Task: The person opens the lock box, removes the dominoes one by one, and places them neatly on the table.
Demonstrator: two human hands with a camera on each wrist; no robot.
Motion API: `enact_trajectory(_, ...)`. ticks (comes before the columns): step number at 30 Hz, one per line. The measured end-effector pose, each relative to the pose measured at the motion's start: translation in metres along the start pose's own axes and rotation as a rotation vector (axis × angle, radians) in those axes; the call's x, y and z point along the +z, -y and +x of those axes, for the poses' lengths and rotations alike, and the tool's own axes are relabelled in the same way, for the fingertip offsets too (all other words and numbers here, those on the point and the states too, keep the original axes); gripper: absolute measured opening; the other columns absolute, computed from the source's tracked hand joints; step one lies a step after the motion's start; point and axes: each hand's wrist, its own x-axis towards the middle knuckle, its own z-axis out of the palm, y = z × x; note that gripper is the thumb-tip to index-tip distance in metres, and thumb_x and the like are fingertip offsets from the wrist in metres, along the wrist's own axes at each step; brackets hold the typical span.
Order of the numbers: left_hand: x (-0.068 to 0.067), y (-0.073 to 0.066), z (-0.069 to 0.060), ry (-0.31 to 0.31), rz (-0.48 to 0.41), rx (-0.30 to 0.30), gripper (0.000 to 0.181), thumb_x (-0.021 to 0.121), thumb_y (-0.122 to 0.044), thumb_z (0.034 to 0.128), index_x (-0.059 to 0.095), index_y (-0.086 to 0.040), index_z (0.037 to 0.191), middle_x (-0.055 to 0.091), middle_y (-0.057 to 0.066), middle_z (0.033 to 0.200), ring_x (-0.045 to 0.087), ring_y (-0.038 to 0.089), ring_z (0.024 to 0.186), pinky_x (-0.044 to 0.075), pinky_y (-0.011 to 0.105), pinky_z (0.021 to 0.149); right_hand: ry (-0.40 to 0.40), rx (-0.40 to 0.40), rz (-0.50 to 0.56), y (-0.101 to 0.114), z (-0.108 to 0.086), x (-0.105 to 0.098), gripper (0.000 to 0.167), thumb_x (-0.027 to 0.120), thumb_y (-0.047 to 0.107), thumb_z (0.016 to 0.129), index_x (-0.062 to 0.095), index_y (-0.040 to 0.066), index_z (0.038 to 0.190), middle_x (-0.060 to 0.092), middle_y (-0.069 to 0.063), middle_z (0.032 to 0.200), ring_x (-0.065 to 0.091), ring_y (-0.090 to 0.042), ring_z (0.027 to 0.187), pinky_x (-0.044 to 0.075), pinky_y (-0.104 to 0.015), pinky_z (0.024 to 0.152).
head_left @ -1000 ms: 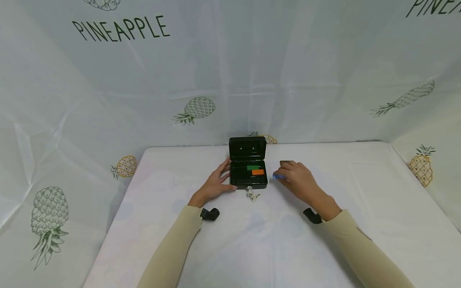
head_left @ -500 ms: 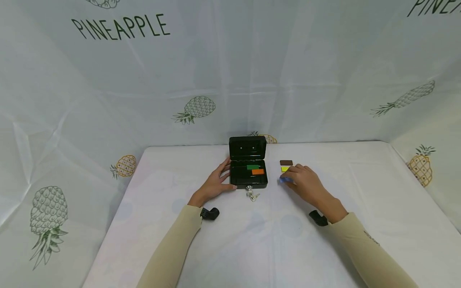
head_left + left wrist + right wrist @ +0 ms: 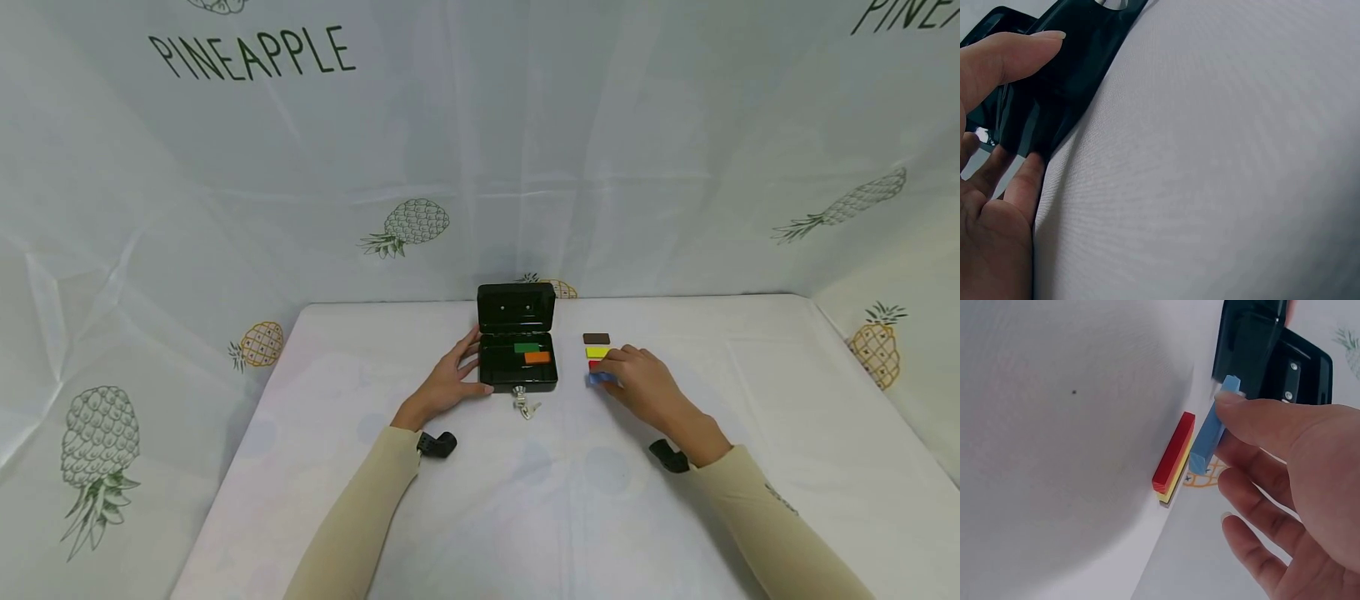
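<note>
White table (image 3: 525, 508): blue block (image 3: 1210, 432) pinched in right hand (image 3: 645, 385), box (image 3: 496, 367) against left hand (image 3: 446, 383).

Our right hand (image 3: 647, 385) has moved the blue block (image 3: 598, 378) rightward, farther from the black box (image 3: 498, 387), and we now see more of the brown block (image 3: 596, 338), yellow block (image 3: 596, 352) and, seemingly, red block (image 3: 1174, 452).

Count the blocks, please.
6: green block and orange block in the black box; blue block in the right hand; brown block, yellow block and red block on the table.
</note>
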Motion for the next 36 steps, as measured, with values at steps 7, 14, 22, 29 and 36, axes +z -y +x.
enact_trajectory(7,-0.0001,-0.0007,-0.0003,0.0,0.007,-0.007,0.115,0.083,0.005,0.0865,0.015,-0.028,0.172,0.026,0.008,0.173,0.033,0.031,0.157,0.038,0.038,0.126,0.01,-0.001,0.005,-0.0016,-0.0019,0.0003,0.022,0.091,0.001,0.079,0.082,0.004,0.1,0.077,-0.01,0.097,0.068,-0.031,0.092,0.063,-0.048,0.082)
enact_trajectory(14,-0.0013,0.0007,-0.001,0.01,-0.012,0.002,0.114,0.083,0.007,0.0864,0.014,-0.025,0.172,0.024,0.006,0.174,0.033,0.029,0.157,0.039,0.037,0.125,0.015,0.002,0.038,-0.0027,-0.0041,0.0011,0.024,0.091,0.0,0.079,0.083,0.004,0.102,0.078,-0.009,0.098,0.067,-0.03,0.09,0.062,-0.047,0.079)
enact_trajectory(22,-0.0019,0.0014,-0.0001,0.016,-0.015,0.007,0.114,0.083,0.006,0.0868,0.014,-0.025,0.172,0.024,0.006,0.174,0.033,0.029,0.157,0.039,0.036,0.125,0.035,0.009,0.038,-0.0036,-0.0044,0.0014,0.024,0.091,0.0,0.078,0.083,0.005,0.1,0.078,-0.008,0.098,0.068,-0.031,0.091,0.062,-0.049,0.082)
enact_trajectory(29,-0.0015,-0.0005,-0.0013,0.021,-0.015,0.011,0.115,0.083,0.005,0.0866,0.013,-0.025,0.172,0.022,0.007,0.174,0.031,0.03,0.158,0.038,0.038,0.126,0.035,-0.001,0.033,-0.0056,-0.004,0.0044,0.024,0.092,0.0,0.077,0.083,0.004,0.099,0.077,-0.008,0.096,0.068,-0.03,0.088,0.063,-0.047,0.079)
enact_trajectory(36,-0.0018,-0.0017,-0.0014,0.02,-0.016,0.013,0.114,0.083,0.005,0.0874,0.013,-0.025,0.172,0.022,0.006,0.175,0.031,0.03,0.158,0.038,0.037,0.126,0.049,0.006,0.033,-0.008,-0.0023,0.0067,0.024,0.092,0.0,0.077,0.083,0.004,0.099,0.077,-0.009,0.096,0.068,-0.03,0.089,0.063,-0.047,0.08)
